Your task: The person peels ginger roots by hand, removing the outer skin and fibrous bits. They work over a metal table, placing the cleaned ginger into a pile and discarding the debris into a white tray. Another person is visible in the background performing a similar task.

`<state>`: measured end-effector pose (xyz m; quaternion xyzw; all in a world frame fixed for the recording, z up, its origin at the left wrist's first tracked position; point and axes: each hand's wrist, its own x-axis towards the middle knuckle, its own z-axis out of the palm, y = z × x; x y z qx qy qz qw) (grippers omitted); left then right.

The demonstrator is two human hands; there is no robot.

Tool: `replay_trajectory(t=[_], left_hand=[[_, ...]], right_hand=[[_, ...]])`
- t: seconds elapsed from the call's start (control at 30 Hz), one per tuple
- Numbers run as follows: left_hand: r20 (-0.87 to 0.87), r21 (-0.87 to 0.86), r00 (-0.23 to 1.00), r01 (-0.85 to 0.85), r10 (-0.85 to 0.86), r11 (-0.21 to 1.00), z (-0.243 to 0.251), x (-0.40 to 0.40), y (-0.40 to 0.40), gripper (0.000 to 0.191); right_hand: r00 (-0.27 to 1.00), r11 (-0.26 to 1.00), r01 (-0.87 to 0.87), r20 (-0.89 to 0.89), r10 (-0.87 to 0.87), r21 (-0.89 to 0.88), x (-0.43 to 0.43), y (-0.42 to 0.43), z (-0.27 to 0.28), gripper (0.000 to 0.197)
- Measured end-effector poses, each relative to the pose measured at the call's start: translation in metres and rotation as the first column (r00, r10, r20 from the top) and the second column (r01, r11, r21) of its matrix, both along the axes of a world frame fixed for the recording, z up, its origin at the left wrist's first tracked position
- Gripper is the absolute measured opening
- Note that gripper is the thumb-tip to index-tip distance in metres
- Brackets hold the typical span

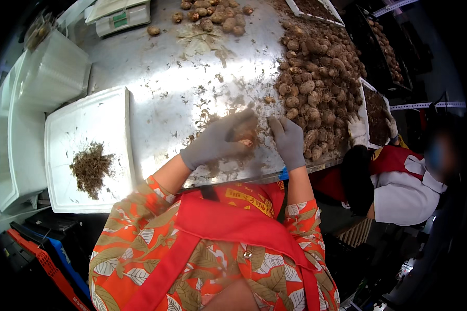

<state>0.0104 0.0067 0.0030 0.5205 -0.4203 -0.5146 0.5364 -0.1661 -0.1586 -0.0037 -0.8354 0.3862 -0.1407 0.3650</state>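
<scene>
My left hand (220, 140), in a grey glove, is closed around a brown taro corm (246, 134) that is blurred by motion; a pinkish cut end shows. Just right of it is my right hand (288, 140), also gloved in grey, with its fingers bent towards the corm. Whether it holds anything is unclear. Below both hands, hairy brown scraps lie scattered on the metal table (155, 97). A large heap of taro corms (315, 85) lies beside my right hand. More corms (218, 15) lie at the table's far side.
On the left, a white foam lid (116, 116) holds a pile of brown fibres (90, 168), near stacked white foam boxes (50, 74). A scale (122, 19) stands at the far left. To the right, a co-worker in white gloves (358, 130) handles a soil-filled white tray (366, 112).
</scene>
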Motion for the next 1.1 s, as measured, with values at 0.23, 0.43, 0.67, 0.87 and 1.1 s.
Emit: replay_trajectory(t=[0.23,0.43,0.67,0.87,1.1], left_hand=[[-0.029,-0.031,0.998,-0.064,0.063,0.997,-0.007,0.003,-0.002,0.075],[-0.059,-0.008,0.995,-0.085,0.085,0.996,-0.018,-0.002,-0.007,0.067],[-0.089,0.032,0.987,-0.128,0.131,0.991,-0.015,0.000,-0.006,0.066],[-0.157,0.043,0.982,-0.099,0.105,0.994,-0.006,-0.001,-0.009,0.068],[-0.234,-0.002,0.969,-0.087,0.085,0.996,-0.016,-0.006,-0.008,0.066]], right_hand=[[0.948,0.986,0.041,0.305,-0.090,0.164,0.008,0.036,0.014,0.025],[0.868,0.923,-0.094,0.422,0.259,-0.373,0.018,0.051,0.005,0.019],[0.990,0.989,0.018,0.138,0.002,-0.143,0.007,0.024,-0.017,0.020],[0.999,0.999,-0.033,0.042,0.032,0.037,-0.004,0.023,-0.005,0.025],[0.872,0.962,-0.003,0.471,-0.131,0.272,0.008,0.057,0.019,0.019]])
